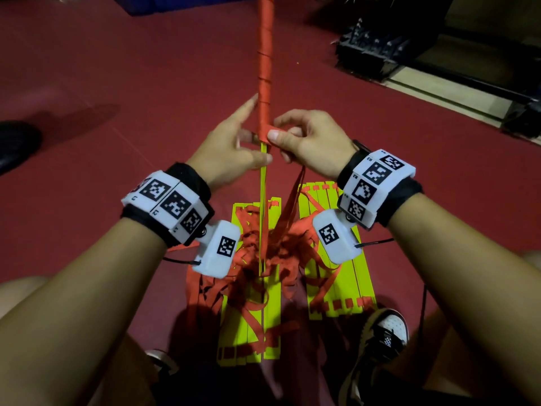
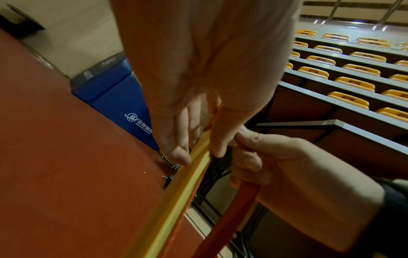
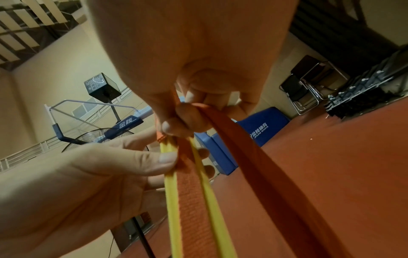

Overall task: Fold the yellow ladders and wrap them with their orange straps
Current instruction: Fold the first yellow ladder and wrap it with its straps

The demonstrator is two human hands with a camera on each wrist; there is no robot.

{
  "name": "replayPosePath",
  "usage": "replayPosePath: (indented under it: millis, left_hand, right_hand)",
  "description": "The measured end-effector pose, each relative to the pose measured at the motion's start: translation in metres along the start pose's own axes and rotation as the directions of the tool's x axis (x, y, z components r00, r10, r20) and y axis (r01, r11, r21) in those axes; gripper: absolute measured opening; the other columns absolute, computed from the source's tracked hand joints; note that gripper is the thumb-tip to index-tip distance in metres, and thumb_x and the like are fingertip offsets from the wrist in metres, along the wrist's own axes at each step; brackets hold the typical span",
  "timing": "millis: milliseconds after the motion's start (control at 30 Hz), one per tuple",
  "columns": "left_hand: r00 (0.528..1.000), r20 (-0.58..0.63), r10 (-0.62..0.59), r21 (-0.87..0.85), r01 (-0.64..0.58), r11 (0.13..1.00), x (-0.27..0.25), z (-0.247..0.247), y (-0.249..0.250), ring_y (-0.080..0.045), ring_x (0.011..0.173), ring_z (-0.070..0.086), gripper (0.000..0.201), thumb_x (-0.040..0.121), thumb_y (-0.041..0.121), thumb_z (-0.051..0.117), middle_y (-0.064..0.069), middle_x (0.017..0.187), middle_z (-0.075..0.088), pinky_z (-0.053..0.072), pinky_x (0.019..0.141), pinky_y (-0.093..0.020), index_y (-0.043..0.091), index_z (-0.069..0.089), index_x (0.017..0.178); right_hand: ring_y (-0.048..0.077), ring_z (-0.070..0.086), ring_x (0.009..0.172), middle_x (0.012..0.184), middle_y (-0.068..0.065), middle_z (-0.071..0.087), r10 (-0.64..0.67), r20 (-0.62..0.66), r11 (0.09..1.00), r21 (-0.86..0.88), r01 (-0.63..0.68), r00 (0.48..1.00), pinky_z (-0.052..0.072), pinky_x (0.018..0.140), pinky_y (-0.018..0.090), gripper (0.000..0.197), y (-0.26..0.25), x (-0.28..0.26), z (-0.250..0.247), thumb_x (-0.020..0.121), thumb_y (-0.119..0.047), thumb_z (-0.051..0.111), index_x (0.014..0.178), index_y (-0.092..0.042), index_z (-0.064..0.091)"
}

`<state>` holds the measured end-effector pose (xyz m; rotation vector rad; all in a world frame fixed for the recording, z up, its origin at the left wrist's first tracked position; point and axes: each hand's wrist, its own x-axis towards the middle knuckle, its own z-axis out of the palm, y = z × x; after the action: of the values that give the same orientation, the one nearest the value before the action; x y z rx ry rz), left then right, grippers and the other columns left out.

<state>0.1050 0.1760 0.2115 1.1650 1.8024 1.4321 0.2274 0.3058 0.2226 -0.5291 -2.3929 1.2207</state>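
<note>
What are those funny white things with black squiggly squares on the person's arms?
Each wrist wears a black fabric band with a white blocky cuff, left wrist cuff and right wrist cuff, covered in square black-and-white code markers. A rounded white camera box hangs under each, with one marker and a thin black cable. The forearms are bare, with no sleeves or gloves.

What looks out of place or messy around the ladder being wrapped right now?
The loose orange straps lie in a tangled heap over the two yellow ladders flat on the floor, below the hands. That snarl could snag. The wrapped bundle held by the left hand and right hand looks tidy.
</note>
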Motion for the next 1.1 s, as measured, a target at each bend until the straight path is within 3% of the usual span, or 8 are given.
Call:
replayPosePath:
  millis: [167,367,567,767,867,933,1000,1100]
  left_hand:
    - [0.998,0.059,0.036,-0.055,-0.033,0.998,-0.001,0.000,0.001,-0.012,0.085,0.064,0.092,0.086,-0.026,0.054,-0.003,0.106,0.069,0.052,0.069,-0.018,0.020,0.025,0.160]
    - [0.990,0.070,0.121,-0.106,-0.113,0.988,-0.001,0.001,-0.002,-0.028,0.086,0.075,0.083,0.082,-0.029,0.046,-0.007,0.095,0.078,0.058,0.075,-0.030,0.018,0.038,0.149]
    - [0.992,-0.032,0.118,-0.044,-0.119,0.992,0.003,0.000,-0.005,0.001,0.055,0.060,0.073,0.086,-0.024,0.054,0.012,0.058,0.065,0.048,0.061,-0.015,0.021,0.042,0.143]
    - [0.994,0.027,0.104,0.001,-0.105,0.995,0.003,-0.002,-0.004,-0.024,0.070,0.054,0.089,0.074,0.000,0.055,0.008,0.070,0.062,0.043,0.066,-0.033,0.030,0.036,0.155]
    - [0.982,0.151,0.117,-0.026,-0.114,0.993,0.003,0.001,-0.005,-0.024,0.087,0.071,0.103,0.081,-0.008,0.067,0.006,0.098,0.075,0.057,0.076,-0.039,0.027,0.013,0.162]
    - [0.982,0.170,0.082,0.027,-0.088,0.996,0.005,0.002,-0.013,-0.027,0.099,0.074,0.122,0.077,0.011,0.082,-0.003,0.113,0.075,0.059,0.090,-0.045,0.035,-0.002,0.162]
    - [0.993,0.104,0.057,0.109,-0.068,0.992,0.005,0.003,-0.017,-0.032,0.099,0.074,0.130,0.067,0.037,0.091,-0.007,0.112,0.075,0.056,0.095,-0.054,0.047,0.000,0.159]
    - [0.999,-0.016,0.050,0.238,-0.044,0.970,0.004,0.003,-0.015,-0.019,0.075,0.071,0.119,0.069,0.043,0.090,-0.004,0.090,0.072,0.059,0.080,-0.037,0.050,0.011,0.158]
  right_hand:
    - [0.003,0.050,0.049,0.053,-0.006,0.061,-0.013,0.019,0.999,-0.048,0.014,1.000,0.040,0.064,0.030,0.031,0.010,0.003,0.000,0.094,-0.040,0.061,0.092,-0.010,0.068]
    - [0.010,0.057,0.056,0.062,-0.002,0.065,-0.006,0.035,0.999,0.043,0.005,0.999,0.041,0.061,0.030,0.029,0.018,0.007,0.008,0.087,-0.040,0.062,0.101,-0.015,0.067]
    - [0.006,0.055,0.051,0.055,-0.006,0.064,-0.036,-0.055,0.999,-0.011,0.036,0.998,0.042,0.063,0.031,0.035,0.017,0.009,0.005,0.086,-0.043,0.063,0.078,-0.009,0.060]
    - [0.002,0.052,0.044,0.046,-0.012,0.058,-0.066,-0.063,0.971,-0.235,0.050,0.996,0.034,0.053,0.017,0.047,0.009,0.000,-0.001,0.096,-0.042,0.061,0.056,-0.020,0.052]
    - [0.002,0.052,0.044,0.045,-0.013,0.058,-0.077,-0.089,0.972,-0.230,0.055,0.993,0.034,0.052,0.014,0.048,0.008,-0.001,0.000,0.096,-0.041,0.061,0.054,-0.020,0.050]
    - [0.003,0.053,0.045,0.048,-0.009,0.061,-0.100,-0.068,0.976,-0.200,0.084,0.993,0.035,0.053,0.014,0.047,0.007,-0.002,0.002,0.095,-0.043,0.062,0.056,-0.019,0.051]
    - [0.003,0.052,0.046,0.051,-0.005,0.064,-0.115,-0.041,0.979,-0.174,0.106,0.992,0.036,0.054,0.017,0.048,0.005,-0.003,0.005,0.093,-0.046,0.063,0.059,-0.015,0.053]
    - [0.004,0.048,0.048,0.053,-0.004,0.064,-0.112,-0.009,0.982,-0.151,0.109,0.994,0.036,0.055,0.021,0.042,0.005,-0.001,0.008,0.093,-0.043,0.063,0.065,-0.013,0.058]
